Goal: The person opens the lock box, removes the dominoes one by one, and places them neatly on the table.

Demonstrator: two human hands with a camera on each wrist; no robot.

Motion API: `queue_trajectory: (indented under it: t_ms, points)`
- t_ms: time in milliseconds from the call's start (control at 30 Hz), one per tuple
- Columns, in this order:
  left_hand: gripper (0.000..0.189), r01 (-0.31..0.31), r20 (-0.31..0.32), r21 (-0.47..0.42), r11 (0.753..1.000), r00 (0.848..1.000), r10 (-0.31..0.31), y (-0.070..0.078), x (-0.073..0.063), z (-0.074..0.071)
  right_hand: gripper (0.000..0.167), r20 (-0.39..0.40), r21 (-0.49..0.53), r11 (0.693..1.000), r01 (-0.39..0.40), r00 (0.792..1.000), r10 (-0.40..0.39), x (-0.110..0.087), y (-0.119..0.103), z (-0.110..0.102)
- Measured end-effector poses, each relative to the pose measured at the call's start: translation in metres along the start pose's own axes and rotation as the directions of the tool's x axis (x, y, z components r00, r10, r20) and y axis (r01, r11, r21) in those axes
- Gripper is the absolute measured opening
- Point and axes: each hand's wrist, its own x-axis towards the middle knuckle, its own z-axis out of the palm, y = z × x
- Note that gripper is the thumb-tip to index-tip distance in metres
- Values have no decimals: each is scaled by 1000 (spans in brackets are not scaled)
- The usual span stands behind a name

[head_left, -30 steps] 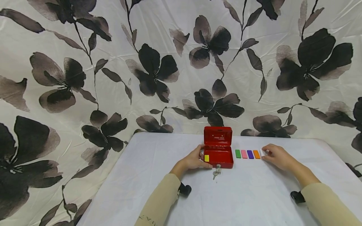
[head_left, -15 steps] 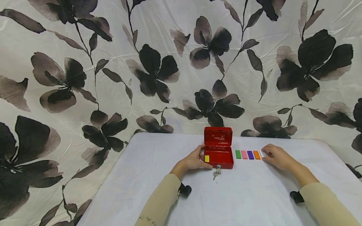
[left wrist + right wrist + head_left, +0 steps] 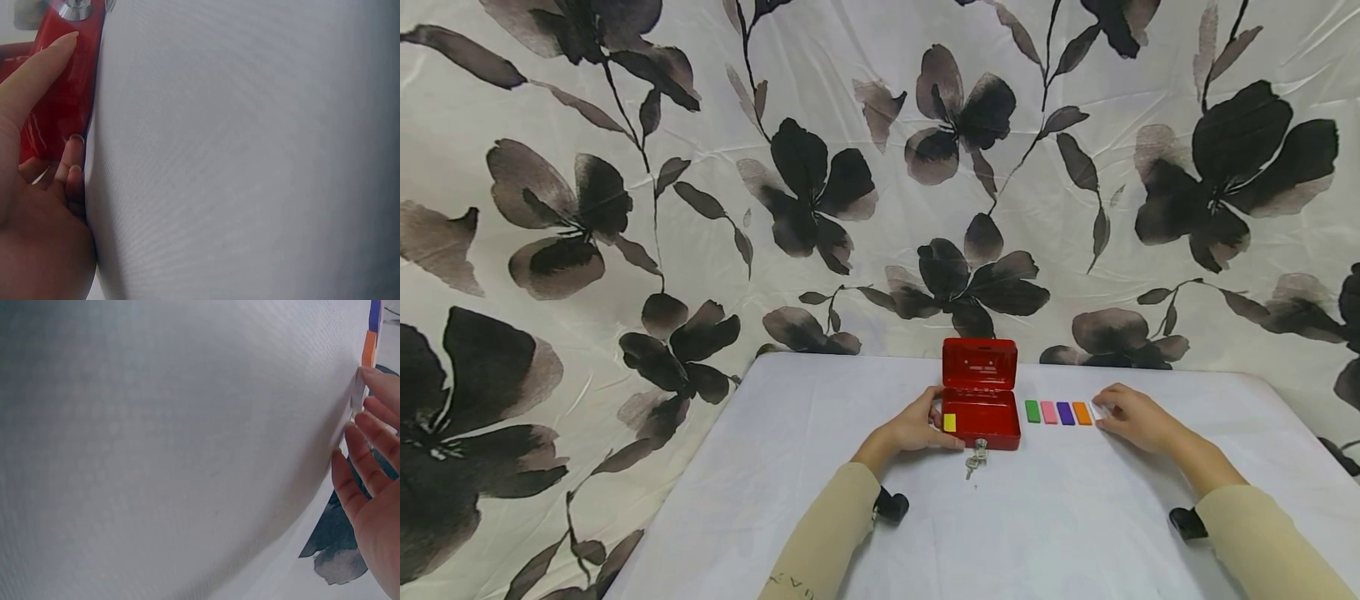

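Note:
A small red cash box [image 3: 1003, 442] stands with its lid up and a yellow block [image 3: 950, 422] inside its left front corner. My left hand [image 3: 912, 427] holds the box at that corner, thumb along the front, fingers at the left side. Keys [image 3: 973, 462] hang from the front lock. To the right, green [image 3: 1033, 411], pink [image 3: 1048, 412], purple [image 3: 1065, 413] and orange blocks [image 3: 1082, 413] lie in a row. At its right end my right hand [image 3: 1138, 417] pinches a white block [image 3: 358, 390], mostly hidden by the fingers in the head view.
A white cloth covers the table [image 3: 1000, 533]. Behind it hangs a white curtain [image 3: 842, 75] with dark flower prints, close to the raised lid. Black wrist cameras sit at both sleeves, above the cloth.
The view has shifted very slightly. Both hands stay in place, the left at the box and the right at the white block.

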Motion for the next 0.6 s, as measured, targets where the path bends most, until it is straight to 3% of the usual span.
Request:
queue_trajectory:
  t_ms: [600]
  points:
    - [102,-1,0,5,1000,1000,1,0,-1,-1,54,2,11,999,-49,999,49,-7,-9,-8]
